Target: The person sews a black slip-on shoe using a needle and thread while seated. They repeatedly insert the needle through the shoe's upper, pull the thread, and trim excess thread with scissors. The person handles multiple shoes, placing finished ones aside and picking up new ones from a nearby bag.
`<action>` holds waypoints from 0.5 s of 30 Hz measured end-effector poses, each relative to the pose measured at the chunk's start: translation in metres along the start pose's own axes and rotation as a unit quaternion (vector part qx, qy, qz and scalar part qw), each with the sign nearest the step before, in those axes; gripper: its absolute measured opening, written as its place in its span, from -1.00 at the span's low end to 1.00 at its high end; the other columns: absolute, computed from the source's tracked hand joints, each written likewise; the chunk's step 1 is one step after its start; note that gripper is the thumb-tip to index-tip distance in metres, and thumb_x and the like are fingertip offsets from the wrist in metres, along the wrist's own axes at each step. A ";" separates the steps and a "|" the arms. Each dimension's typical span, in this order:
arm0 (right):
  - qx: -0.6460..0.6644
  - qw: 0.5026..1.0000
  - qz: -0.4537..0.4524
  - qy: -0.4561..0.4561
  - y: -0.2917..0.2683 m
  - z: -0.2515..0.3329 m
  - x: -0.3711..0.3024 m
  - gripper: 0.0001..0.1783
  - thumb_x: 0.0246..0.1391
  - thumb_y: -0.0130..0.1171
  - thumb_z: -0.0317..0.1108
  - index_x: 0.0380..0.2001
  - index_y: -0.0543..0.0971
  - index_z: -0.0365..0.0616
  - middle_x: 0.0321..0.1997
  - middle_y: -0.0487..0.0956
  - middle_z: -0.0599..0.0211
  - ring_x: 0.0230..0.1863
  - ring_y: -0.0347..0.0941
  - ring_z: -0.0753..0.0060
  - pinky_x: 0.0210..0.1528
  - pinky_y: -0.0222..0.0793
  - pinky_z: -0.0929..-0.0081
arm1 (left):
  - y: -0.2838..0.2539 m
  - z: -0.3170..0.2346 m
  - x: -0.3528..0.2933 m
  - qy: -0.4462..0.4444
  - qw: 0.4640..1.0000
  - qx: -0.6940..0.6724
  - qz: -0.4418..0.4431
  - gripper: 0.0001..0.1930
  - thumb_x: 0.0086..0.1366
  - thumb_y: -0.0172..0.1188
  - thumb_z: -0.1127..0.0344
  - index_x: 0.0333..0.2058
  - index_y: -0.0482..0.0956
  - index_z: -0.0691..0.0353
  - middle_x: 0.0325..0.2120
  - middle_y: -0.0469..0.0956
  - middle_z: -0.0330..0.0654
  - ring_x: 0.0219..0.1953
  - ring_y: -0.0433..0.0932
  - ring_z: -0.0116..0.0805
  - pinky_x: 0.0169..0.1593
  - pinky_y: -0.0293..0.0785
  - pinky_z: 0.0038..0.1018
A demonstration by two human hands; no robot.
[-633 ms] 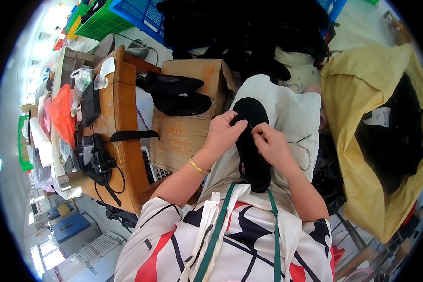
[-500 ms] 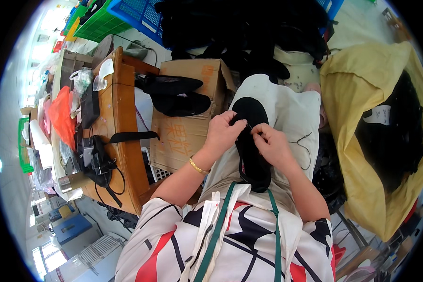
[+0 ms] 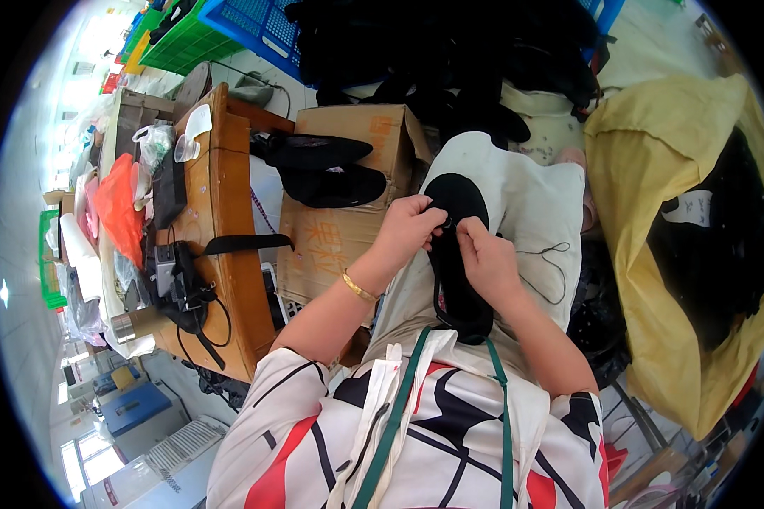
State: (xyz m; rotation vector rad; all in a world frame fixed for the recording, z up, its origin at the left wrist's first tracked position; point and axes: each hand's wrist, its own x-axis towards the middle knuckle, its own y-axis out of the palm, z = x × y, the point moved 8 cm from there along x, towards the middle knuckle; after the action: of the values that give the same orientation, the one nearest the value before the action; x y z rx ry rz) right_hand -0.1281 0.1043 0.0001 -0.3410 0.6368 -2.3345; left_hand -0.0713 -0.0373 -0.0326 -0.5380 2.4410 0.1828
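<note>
A black cloth shoe [image 3: 460, 293] lies lengthwise on the white cloth [image 3: 526, 191] over my lap, its rounded toe pointing away from me. My left hand [image 3: 406, 227] is closed at the shoe's upper left side, thumb and fingertips pinched together over the black fabric. A tiny light glint shows by those fingertips, too small to name. Close by on the right, my right hand [image 3: 489, 259] is closed over the shoe's right side, its fingers curled under. Whatever it pinches is hidden. A dark thread [image 3: 560, 254] lies looped on the white cloth beside my right forearm.
Two black shoes [image 3: 331, 170] rest on a cardboard box [image 3: 314, 254] to the left, next to a wooden table [image 3: 229, 288]. A blue crate [image 3: 255, 30] with a black heap stands ahead. On the right, a yellow sack [image 3: 637, 254] holds black items.
My left fingertips have drawn together into a pinch over the shoe. My right hand has turned slightly and its fingers are curled in more. The shoe stays on my lap.
</note>
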 end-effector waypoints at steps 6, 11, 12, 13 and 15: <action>0.003 0.999 0.043 -0.023 -0.006 -0.002 0.005 -0.95 0.22 0.06 -0.35 -0.28 0.44 -0.05 -0.50 0.57 0.08 -0.44 0.53 -0.10 -0.44 0.39 0.04 | 0.002 -0.004 -0.003 -0.002 1.000 -0.018 -0.002 -0.86 0.21 0.22 0.31 -0.49 0.55 0.19 -0.61 0.52 -0.33 -0.61 0.39 -0.63 -0.55 0.31 -0.67; 0.007 0.997 0.081 -0.005 -0.007 -0.005 0.008 -0.94 0.21 0.06 -0.36 -0.27 0.44 -0.04 -0.49 0.57 0.05 -0.42 0.53 -0.12 -0.43 0.39 0.02 | 0.005 -0.009 -0.003 0.017 1.000 0.014 0.014 -0.87 0.21 0.22 0.31 -0.48 0.55 0.19 -0.60 0.52 -0.33 -0.60 0.39 -0.64 -0.54 0.29 -0.66; 0.008 0.997 0.079 -0.001 -0.006 -0.006 0.008 -0.94 0.21 0.06 -0.36 -0.26 0.44 -0.04 -0.49 0.57 0.04 -0.42 0.53 -0.12 -0.43 0.39 0.02 | 0.005 -0.009 -0.002 0.010 1.000 0.020 0.016 -0.88 0.22 0.22 0.31 -0.47 0.55 0.19 -0.60 0.51 -0.33 -0.59 0.39 -0.65 -0.53 0.30 -0.66; 0.013 0.997 0.074 0.001 -0.005 -0.006 0.008 -0.94 0.21 0.06 -0.36 -0.26 0.44 -0.04 -0.49 0.57 0.04 -0.42 0.53 -0.13 -0.43 0.39 0.02 | 0.004 -0.009 -0.002 0.006 1.000 0.024 0.018 -0.88 0.22 0.21 0.31 -0.46 0.55 0.18 -0.59 0.51 -0.34 -0.58 0.39 -0.65 -0.53 0.30 -0.65; 0.018 0.999 0.048 -0.007 -0.005 -0.005 0.007 -0.94 0.22 0.05 -0.36 -0.26 0.43 -0.05 -0.49 0.56 0.03 -0.42 0.52 -0.14 -0.43 0.39 0.03 | 0.005 -0.006 -0.001 -0.009 0.999 0.016 0.032 -0.88 0.24 0.19 0.31 -0.46 0.54 0.18 -0.58 0.51 -0.35 -0.55 0.41 -0.64 -0.51 0.31 -0.65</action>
State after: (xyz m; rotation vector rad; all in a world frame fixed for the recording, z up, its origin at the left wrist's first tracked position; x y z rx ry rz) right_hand -0.1378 0.1041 -0.0010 -0.3048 0.5912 -2.2472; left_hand -0.0762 -0.0344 -0.0273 -0.4427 2.4407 0.1729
